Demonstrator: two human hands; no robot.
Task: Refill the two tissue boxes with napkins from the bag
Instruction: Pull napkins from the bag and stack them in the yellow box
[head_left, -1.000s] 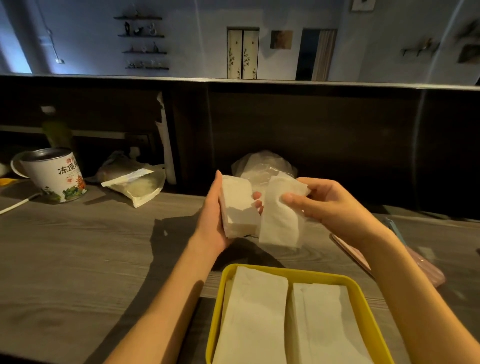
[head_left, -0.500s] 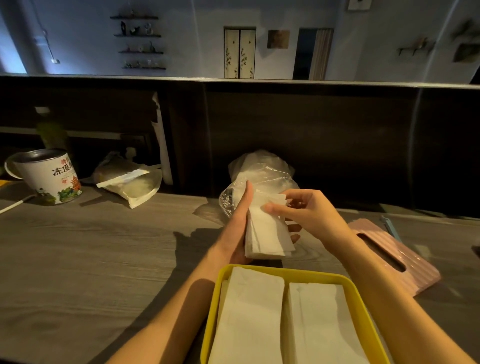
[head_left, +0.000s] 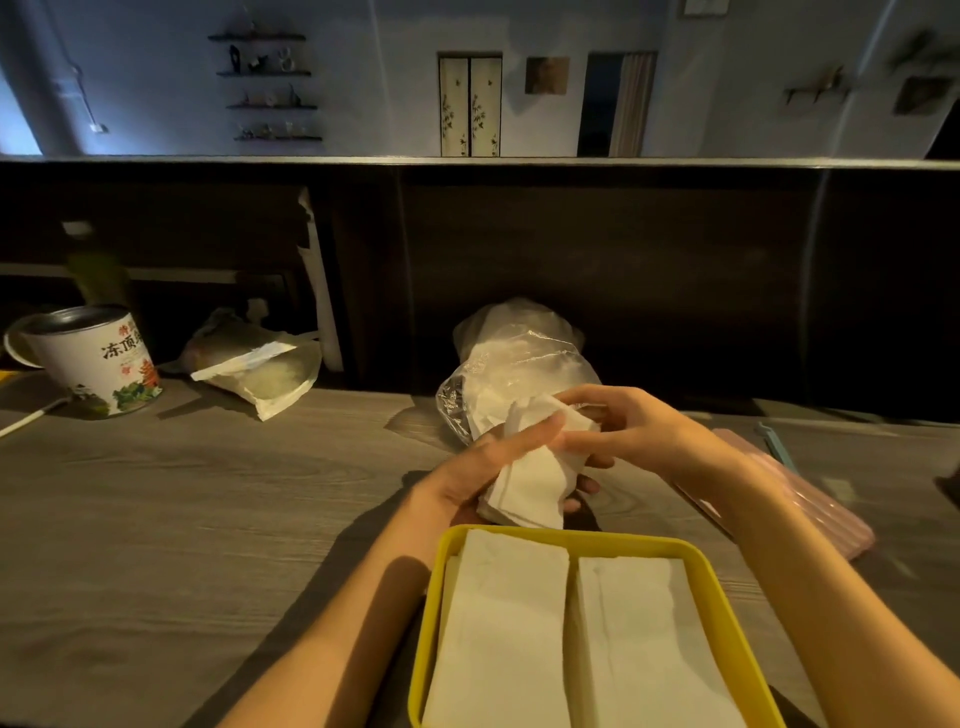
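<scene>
A yellow tissue box (head_left: 435, 613) sits open at the near edge with two white napkin stacks (head_left: 511, 629) side by side inside. Just beyond it my left hand (head_left: 483, 470) cradles a small stack of white napkins (head_left: 530, 486), thumb across the top. My right hand (head_left: 623, 431) pinches the stack's upper end from the right. Behind both hands stands a clear plastic bag (head_left: 511, 364) holding more napkins. A pink tissue-box piece (head_left: 810, 512) lies flat at the right, partly hidden by my right forearm.
A white printed tin (head_left: 96, 364) stands at the far left of the wooden table (head_left: 208, 493). A sealed plastic pouch (head_left: 254, 371) lies beside it. A dark wall panel closes the table's back edge. A blue stick-like item (head_left: 776, 447) lies beyond the pink piece.
The two napkin bundles held apart a second ago have come together into one stack. Both hands have dropped lower, closer to the yellow box.
</scene>
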